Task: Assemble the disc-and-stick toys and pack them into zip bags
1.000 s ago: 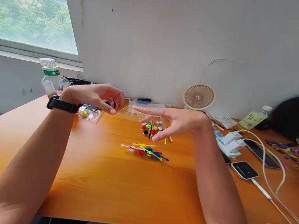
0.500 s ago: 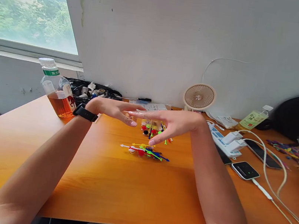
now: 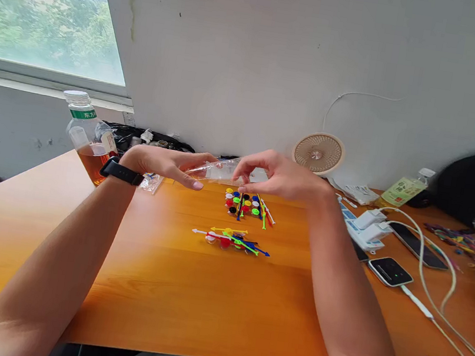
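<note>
A clear plastic bag (image 3: 218, 170) hangs above the table between my two hands. My left hand (image 3: 163, 164), with a black band on its wrist, has one end of the bag between its thumb and fingers. At the other end my right hand (image 3: 280, 175) bends its fingers towards the thumb on the bag; its exact grip is partly hidden. Below them stand small coloured round pieces (image 3: 246, 204) in rows, with coloured arrow-shaped sticks (image 3: 265, 213) beside and across them. Nearer to me lies a second cluster of arrow sticks and round pieces (image 3: 230, 240).
At left stands a bottle of amber drink (image 3: 91, 159), near a black bag (image 3: 125, 137). A round fan (image 3: 318, 153) is at the wall. Along the right are a power strip (image 3: 359, 229) with chargers and cables, phones (image 3: 417, 243), another bottle (image 3: 403, 188) and coloured strands (image 3: 456, 237).
My hands have moved apart, with the bag spread between them. My right hand has risen and curled its fingers. The rows of round pieces now show more fully.
</note>
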Available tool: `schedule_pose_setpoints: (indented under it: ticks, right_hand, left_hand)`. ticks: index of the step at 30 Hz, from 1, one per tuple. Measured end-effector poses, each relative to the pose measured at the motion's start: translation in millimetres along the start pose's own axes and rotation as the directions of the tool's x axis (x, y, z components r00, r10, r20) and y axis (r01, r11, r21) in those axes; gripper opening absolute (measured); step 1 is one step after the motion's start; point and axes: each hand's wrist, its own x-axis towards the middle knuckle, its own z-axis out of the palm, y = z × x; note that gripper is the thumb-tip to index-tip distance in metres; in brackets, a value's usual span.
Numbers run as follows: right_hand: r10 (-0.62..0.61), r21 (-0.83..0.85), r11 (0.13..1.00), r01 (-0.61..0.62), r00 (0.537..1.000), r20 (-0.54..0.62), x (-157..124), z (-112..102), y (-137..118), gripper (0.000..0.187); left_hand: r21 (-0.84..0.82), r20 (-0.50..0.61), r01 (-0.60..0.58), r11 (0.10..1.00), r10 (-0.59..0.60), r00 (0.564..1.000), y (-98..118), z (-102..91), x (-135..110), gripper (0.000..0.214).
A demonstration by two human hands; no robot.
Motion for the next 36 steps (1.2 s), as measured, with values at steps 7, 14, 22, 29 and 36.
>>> schedule_pose_setpoints:
  ticks: [7,14,22,29,36]
  right_hand:
    - [-0.113,-0.045,0.994,0.104,0.953,-0.281,1,1,-6,0.028]
    - [-0.169,-0.032,0.986,0.166,0.965,-0.202,0,5,-15,0.021]
    - [-0.084,-0.055,0.996,0.075,0.982,-0.17,-2,1,-13,0.025]
    - [-0.09,-0.031,0.996,0.086,0.983,-0.157,0,2,-8,0.026]
    - [-0.017,-0.114,0.993,-0.001,0.988,-0.156,-3,2,-9,0.041]
  left_hand:
    - [-0.306,-0.026,0.099,0.947,-0.113,0.993,-18,3.2,-2,0.086]
    - [-0.218,-0.104,0.179,0.96,-0.205,0.973,-9,6.7,2,0.082]
    - [-0.269,-0.116,0.159,0.95,-0.196,0.974,-17,8.6,3,0.086]
    - [-0.224,-0.09,0.086,0.971,-0.109,0.99,-7,6.7,3,0.074]
    - [-0.088,-0.12,0.132,0.987,-0.142,0.983,-6,6.6,2,0.073]
